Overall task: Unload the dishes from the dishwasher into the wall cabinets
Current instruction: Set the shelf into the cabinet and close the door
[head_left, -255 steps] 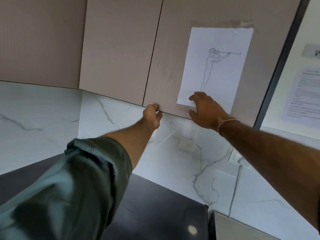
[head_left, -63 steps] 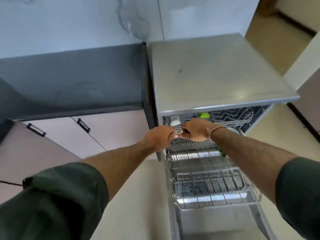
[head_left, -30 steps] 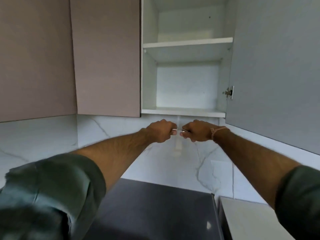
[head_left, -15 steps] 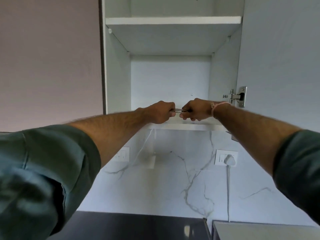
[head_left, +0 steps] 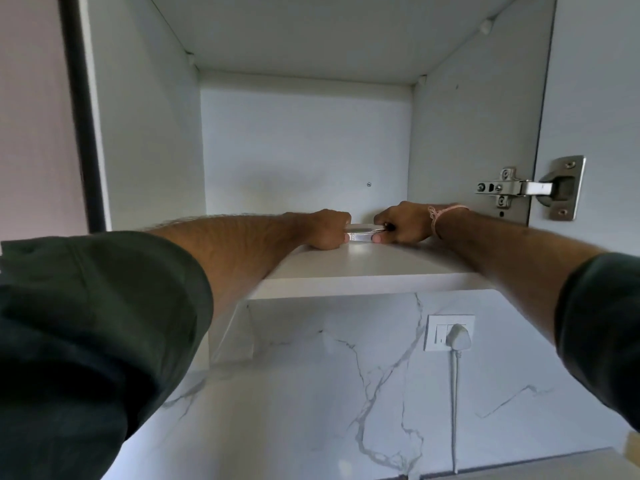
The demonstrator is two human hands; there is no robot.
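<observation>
Both my hands reach into the open white wall cabinet and rest on its bottom shelf [head_left: 363, 268]. Between them lies a small shiny metal piece, probably cutlery [head_left: 360, 234], mostly covered by my fingers. My left hand [head_left: 327, 230] is closed on its left end. My right hand [head_left: 403, 225], with a pink thread band at the wrist, is closed on its right end. The piece sits low, at the shelf surface; whether it touches the shelf I cannot tell.
The cabinet door [head_left: 595, 98] stands open at the right on a metal hinge [head_left: 530, 188]. An upper shelf [head_left: 311, 32] roofs the compartment. Below is a marble backsplash [head_left: 311, 393] with a socket and white plug [head_left: 457, 336]. A closed pink cabinet front [head_left: 34, 116] is at left.
Over the last second both hands carried the metal piece up from below the cabinet and forward onto the bottom shelf. Earlier they took it from the dishwasher rack.
</observation>
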